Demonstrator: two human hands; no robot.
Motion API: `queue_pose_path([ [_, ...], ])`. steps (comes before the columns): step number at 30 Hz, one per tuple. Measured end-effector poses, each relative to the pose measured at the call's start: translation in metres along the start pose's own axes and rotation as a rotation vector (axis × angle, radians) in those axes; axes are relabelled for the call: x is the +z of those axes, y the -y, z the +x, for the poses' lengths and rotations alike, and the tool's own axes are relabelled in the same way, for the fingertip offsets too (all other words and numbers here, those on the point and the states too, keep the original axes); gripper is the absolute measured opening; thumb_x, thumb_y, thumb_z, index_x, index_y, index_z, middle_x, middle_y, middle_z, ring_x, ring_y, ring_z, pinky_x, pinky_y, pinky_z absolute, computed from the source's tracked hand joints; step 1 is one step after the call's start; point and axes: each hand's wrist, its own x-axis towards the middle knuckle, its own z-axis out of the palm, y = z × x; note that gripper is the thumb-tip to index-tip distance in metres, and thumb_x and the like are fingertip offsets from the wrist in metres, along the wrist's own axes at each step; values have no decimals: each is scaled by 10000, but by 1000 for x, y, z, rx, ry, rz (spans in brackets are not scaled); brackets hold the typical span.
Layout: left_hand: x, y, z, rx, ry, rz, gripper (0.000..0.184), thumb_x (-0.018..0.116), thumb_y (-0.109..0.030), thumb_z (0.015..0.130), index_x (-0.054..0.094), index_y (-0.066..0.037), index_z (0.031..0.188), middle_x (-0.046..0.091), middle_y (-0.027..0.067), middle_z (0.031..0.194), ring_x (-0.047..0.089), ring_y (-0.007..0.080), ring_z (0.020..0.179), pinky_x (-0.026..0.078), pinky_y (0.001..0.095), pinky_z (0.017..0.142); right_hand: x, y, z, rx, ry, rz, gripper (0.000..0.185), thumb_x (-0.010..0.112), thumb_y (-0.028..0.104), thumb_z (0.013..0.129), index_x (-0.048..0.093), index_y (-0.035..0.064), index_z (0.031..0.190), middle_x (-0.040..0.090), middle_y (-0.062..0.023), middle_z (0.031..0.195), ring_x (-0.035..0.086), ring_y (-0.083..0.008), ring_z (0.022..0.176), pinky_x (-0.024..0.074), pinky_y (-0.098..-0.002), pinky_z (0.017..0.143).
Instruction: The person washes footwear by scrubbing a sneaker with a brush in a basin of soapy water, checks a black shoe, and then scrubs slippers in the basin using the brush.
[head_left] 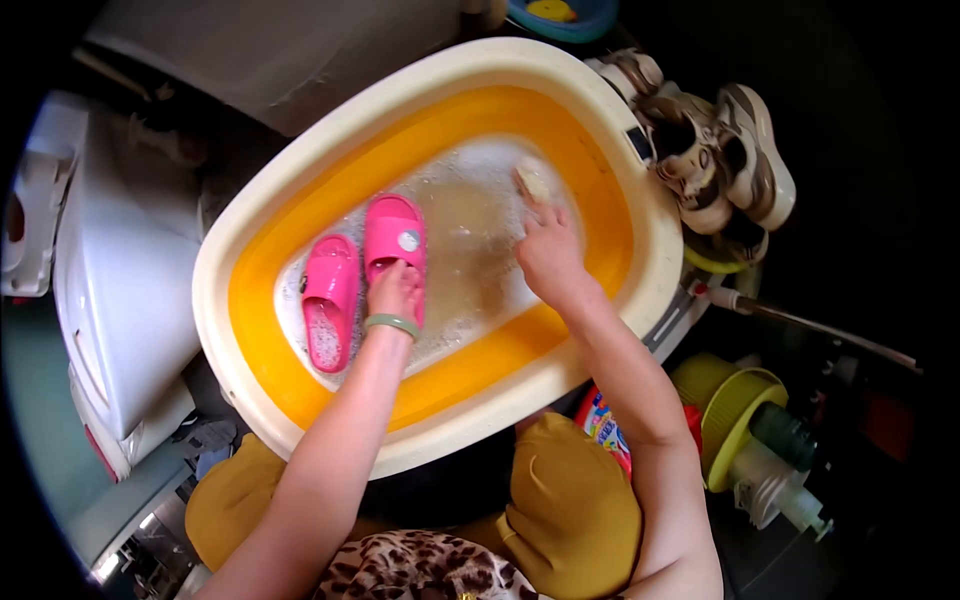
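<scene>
Two pink slippers sit side by side in soapy water in the left part of a basin (215, 290) with a cream rim and yellow-orange walls. My left hand (396, 288), with a pale green bangle at the wrist, grips the right-hand slipper (394, 225) at its foot opening; some fingers are hidden. The other slipper (330, 290) lies just left of it, suds on its footbed. My right hand (550, 255) reaches over the water, fingers stretched toward a small pale scrubbing brush (531, 183). Its fingertips are at the brush's near end; whether they touch is unclear.
Several sneakers (700, 160) are piled against the basin's right side. Yellow-green tubs (735, 410) and a colourful detergent bag (605, 430) are at the lower right. A white appliance-like shell (130, 280) stands left, and a blue bowl (565, 25) is at the top.
</scene>
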Motion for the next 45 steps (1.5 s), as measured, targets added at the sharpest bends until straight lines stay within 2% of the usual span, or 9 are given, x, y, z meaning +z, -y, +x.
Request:
queue_pose_path([
  [1,-3,-2,-3,60,-14,19,174,619,-235,860,559,-117,973,609,7,883,573,155,878,417,340,820,6,-3,-7,-41,-70,-499,373,578,121,823,558,68,1193,635,-138,1041,620,-292,944,489,-390,818],
  [3,-6,-7,-3,134,-38,11,228,615,-222,864,543,-90,1036,605,35,958,562,171,932,421,347,850,9,-14,-12,326,-337,362,347,607,102,771,592,38,1111,626,-176,1005,599,-329,931,476,-402,833],
  [9,10,-20,10,-17,260,-331,413,620,-291,860,506,-76,1194,574,81,1153,522,220,1080,399,352,939,27,-86,33,554,118,186,358,630,155,755,572,11,1078,622,-214,983,594,-378,932,476,-446,803],
  [15,31,-15,39,65,256,-615,454,548,-221,896,432,-25,1289,486,135,1314,453,282,1216,326,428,1062,66,-58,52,676,-96,191,337,547,169,804,501,-43,1061,616,-263,926,606,-409,880,473,-475,788],
  [19,28,-17,48,72,391,-733,454,469,-132,916,369,14,1333,424,188,1366,399,344,1264,292,452,1085,88,-92,45,585,-212,505,296,559,183,848,507,-37,1039,616,-257,869,601,-417,823,475,-466,716],
  [24,4,-3,33,-20,478,-690,482,456,-172,934,330,-17,1372,394,201,1384,374,360,1279,293,467,1083,51,-2,45,365,-351,341,225,605,159,840,526,11,990,593,-176,712,589,-300,627,472,-386,578],
  [31,-4,3,32,-138,349,-669,636,251,-546,947,397,-54,1323,466,153,1318,439,324,1218,332,478,1045,69,80,55,47,-45,153,415,497,152,873,470,218,1281,618,-196,830,613,-347,761,485,-454,666],
  [34,-6,10,41,-135,445,-754,550,284,-564,938,473,-162,1261,550,69,1212,522,261,1100,425,439,946,76,92,66,-49,54,83,467,436,146,881,416,259,1334,630,-198,828,628,-355,688,497,-484,618],
  [45,-16,23,46,-238,440,-885,587,295,-502,944,513,-38,1230,556,172,1223,525,300,1133,409,431,980,83,97,0,3,187,264,495,494,203,883,403,289,1362,616,-180,701,588,-360,561,465,-448,505],
])
